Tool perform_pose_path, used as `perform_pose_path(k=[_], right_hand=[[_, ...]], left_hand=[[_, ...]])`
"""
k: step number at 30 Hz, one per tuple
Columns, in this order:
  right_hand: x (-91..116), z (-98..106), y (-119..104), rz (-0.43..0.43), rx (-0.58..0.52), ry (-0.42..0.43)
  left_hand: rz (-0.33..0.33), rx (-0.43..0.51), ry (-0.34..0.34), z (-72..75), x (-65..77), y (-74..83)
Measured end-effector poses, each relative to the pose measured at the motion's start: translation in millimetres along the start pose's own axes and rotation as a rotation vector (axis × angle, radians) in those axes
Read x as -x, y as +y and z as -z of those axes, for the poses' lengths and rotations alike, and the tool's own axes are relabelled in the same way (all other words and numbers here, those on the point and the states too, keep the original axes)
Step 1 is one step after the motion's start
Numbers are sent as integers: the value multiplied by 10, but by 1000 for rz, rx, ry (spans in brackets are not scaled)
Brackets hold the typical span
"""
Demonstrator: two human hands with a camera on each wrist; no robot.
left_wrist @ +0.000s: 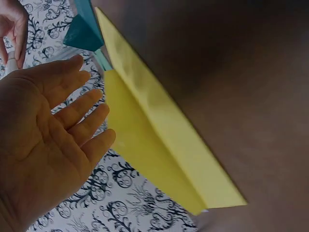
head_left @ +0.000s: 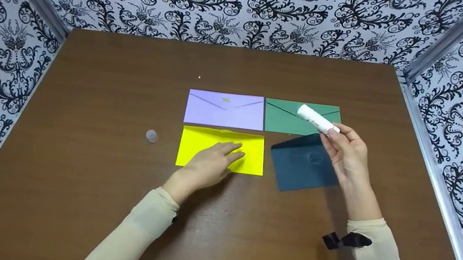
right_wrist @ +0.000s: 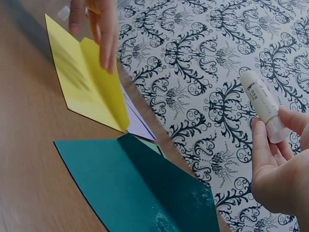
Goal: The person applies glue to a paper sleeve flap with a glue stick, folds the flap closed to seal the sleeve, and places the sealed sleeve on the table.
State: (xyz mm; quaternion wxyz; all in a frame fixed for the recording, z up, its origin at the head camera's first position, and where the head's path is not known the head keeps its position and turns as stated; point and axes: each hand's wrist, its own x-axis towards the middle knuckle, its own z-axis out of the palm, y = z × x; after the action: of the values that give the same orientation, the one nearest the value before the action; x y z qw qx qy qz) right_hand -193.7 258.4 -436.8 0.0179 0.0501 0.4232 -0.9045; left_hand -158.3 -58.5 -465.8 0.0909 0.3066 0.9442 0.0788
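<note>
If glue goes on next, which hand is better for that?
Probably the right hand: it pinches the glue stick. The left hand is open and holds nothing, so it seems better for steadying the yellow envelope below it.

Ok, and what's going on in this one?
A person's right hand holds up a white glue stick. The left hand hovers over the yellow envelope. That one and the teal envelope have their flaps open; behind them, the purple envelope and green envelope lie with flaps down. A small cap sits off to the left.
</note>
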Motion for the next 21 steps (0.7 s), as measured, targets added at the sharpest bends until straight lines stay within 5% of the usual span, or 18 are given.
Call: perform_pose_path(k=[8,13,21], right_hand=[[1,-58,98,-31,49,-15],[6,-97,147,-45,58,-25],[-3,-152,221,-65,85,-30]], left_hand=[[56,68,-10,-77,165,-174],[126,69,44,-59,221,-297],[193,-10,284,-66,240,-458]])
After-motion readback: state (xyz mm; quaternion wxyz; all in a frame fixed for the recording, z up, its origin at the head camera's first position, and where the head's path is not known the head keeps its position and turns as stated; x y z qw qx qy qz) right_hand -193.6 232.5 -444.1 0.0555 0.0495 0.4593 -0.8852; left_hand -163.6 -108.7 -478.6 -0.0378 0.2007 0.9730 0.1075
